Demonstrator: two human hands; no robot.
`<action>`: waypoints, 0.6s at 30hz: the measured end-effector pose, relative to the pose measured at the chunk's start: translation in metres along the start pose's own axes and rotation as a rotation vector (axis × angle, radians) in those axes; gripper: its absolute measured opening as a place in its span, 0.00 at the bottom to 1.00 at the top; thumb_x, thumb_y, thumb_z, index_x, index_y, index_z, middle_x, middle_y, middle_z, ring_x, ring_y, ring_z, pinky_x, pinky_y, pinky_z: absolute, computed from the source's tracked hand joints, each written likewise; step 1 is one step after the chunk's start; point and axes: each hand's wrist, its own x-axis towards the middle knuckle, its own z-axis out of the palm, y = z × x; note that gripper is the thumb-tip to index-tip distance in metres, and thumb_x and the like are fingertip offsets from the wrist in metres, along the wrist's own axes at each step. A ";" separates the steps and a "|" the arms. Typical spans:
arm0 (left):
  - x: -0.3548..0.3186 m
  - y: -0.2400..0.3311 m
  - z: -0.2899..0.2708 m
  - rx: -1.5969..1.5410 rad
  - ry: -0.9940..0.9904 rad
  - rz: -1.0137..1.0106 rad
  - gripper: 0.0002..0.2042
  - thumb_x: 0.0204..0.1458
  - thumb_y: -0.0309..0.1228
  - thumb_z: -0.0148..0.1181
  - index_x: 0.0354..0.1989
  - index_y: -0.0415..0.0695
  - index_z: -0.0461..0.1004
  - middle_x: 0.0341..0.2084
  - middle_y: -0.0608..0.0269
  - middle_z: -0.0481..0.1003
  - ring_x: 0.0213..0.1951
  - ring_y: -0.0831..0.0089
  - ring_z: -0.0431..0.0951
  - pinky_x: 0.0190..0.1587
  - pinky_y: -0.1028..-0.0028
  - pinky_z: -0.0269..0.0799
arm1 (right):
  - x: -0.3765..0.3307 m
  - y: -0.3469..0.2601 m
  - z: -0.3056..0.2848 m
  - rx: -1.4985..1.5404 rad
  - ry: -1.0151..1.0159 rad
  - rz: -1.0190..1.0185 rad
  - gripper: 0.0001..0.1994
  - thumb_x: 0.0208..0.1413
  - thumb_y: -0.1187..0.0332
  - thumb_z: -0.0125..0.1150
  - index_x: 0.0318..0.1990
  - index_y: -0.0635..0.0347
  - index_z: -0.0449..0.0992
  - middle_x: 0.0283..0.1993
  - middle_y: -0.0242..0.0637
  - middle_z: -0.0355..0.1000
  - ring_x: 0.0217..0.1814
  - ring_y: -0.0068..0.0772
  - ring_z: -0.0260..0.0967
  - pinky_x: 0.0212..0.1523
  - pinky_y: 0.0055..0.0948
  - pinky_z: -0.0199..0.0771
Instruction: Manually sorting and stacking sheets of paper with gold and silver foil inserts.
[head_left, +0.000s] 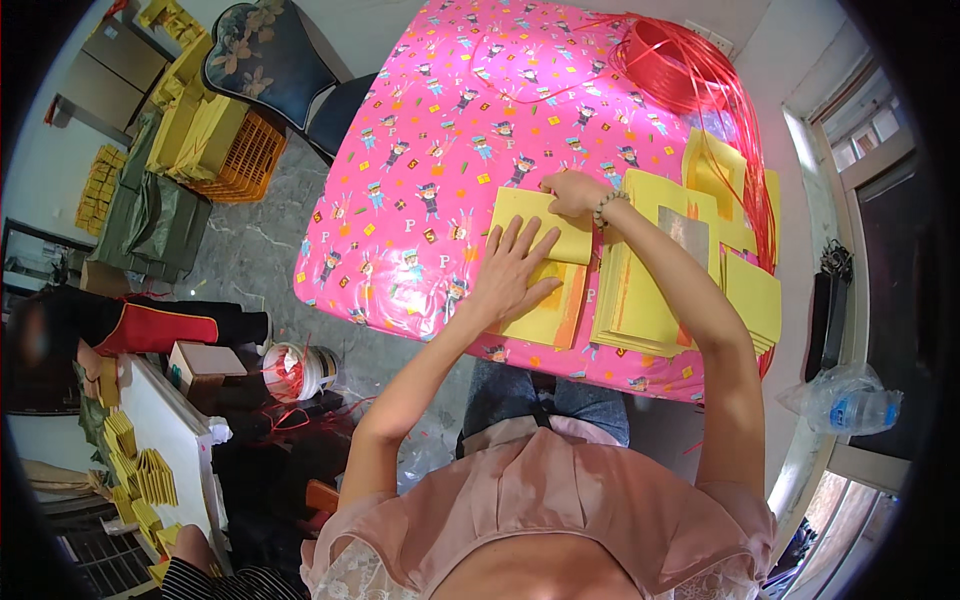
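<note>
The folded yellow paper (570, 242) is lying on the pink-covered desk (400, 300), near its front edge, with an upper flap resting over a lower part on which an orange band is showing. It is being pressed from above by the left grip (515, 272), which is being held open and flat, fingers spread. The paper's top edge is being met by the right grip (575, 196), its fingers curling; whether anything is being pinched there cannot be told. Just to the right, a stack of yellow sheets (640, 290) is being crossed by the right forearm, and more yellow sheets (750, 300) are lying beyond it. Farther back, a coil of red strapping (680, 65) is resting, its loose strands trailing down the desk's right side.

Several faults are being risked, as judged here. The fold could be set crooked if uneven pressure is being applied, the glossy cover perhaps giving little hold. The stack could be pushed askew by the forearm that is passing over it, and sheets could be snagged by the trailing strands.
</note>
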 end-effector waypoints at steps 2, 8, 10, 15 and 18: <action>-0.001 -0.001 0.001 -0.005 0.002 0.005 0.35 0.57 0.56 0.50 0.70 0.55 0.54 0.68 0.50 0.55 0.69 0.46 0.50 0.69 0.46 0.43 | -0.001 -0.002 0.000 -0.046 0.013 -0.013 0.19 0.46 0.65 0.62 0.47 0.59 0.75 0.40 0.46 0.77 0.45 0.48 0.74 0.45 0.43 0.73; 0.001 -0.002 0.005 -0.011 -0.018 0.019 0.34 0.56 0.57 0.50 0.69 0.53 0.57 0.68 0.51 0.54 0.69 0.44 0.49 0.68 0.45 0.43 | -0.004 -0.005 -0.003 -0.033 0.006 0.036 0.20 0.45 0.65 0.63 0.47 0.60 0.74 0.39 0.47 0.76 0.45 0.48 0.74 0.45 0.44 0.72; 0.000 -0.004 0.005 -0.004 -0.020 0.020 0.35 0.56 0.57 0.50 0.68 0.53 0.59 0.68 0.51 0.54 0.69 0.43 0.49 0.68 0.44 0.43 | -0.012 -0.009 -0.003 -0.039 0.131 -0.018 0.19 0.45 0.67 0.64 0.46 0.61 0.74 0.39 0.48 0.77 0.45 0.49 0.75 0.45 0.45 0.74; 0.003 -0.005 0.007 -0.003 -0.048 0.028 0.36 0.55 0.58 0.51 0.69 0.52 0.58 0.69 0.52 0.54 0.70 0.43 0.48 0.68 0.44 0.43 | -0.029 -0.026 -0.025 -0.196 0.199 0.030 0.18 0.44 0.66 0.66 0.43 0.63 0.77 0.39 0.48 0.78 0.44 0.50 0.77 0.42 0.43 0.77; -0.002 -0.009 0.005 0.009 -0.055 0.015 0.37 0.55 0.59 0.50 0.69 0.52 0.57 0.69 0.52 0.53 0.70 0.42 0.46 0.68 0.44 0.43 | -0.061 -0.066 -0.036 -0.296 -0.175 0.103 0.15 0.41 0.67 0.68 0.39 0.63 0.80 0.36 0.46 0.78 0.42 0.48 0.78 0.38 0.40 0.79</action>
